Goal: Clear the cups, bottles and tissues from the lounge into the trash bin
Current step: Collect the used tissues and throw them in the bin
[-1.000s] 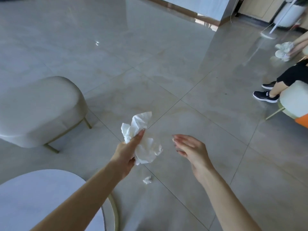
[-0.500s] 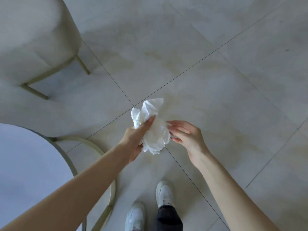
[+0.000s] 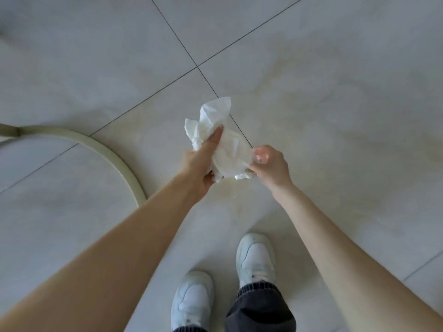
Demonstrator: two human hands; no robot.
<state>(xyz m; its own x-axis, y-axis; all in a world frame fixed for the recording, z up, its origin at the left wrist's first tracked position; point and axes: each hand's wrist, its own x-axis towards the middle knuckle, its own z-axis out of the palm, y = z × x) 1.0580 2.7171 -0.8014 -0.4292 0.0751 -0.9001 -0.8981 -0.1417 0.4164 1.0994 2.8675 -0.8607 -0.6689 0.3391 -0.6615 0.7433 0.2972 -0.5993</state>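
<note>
Crumpled white paper tissue [image 3: 221, 142] held up over pale glossy tiled floor [image 3: 335, 92]. Left hand [image 3: 200, 167] clamped round it, thumb along top. Right hand [image 3: 269, 164] pinches its right edge. White sneakers [image 3: 255, 257] below; curved beige metal base ring [image 3: 115, 159] at left.

Open tiled floor [image 3: 323, 92] lies ahead and to the right. A curved metal table base [image 3: 115, 159] sits left; two white shoes [image 3: 255, 258] stand below.

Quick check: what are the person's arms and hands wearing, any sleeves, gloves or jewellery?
No sleeves in view: the left arm and right arm are bare. The left hand and right hand are ungloved, with no ring, watch or bracelet visible.
</note>
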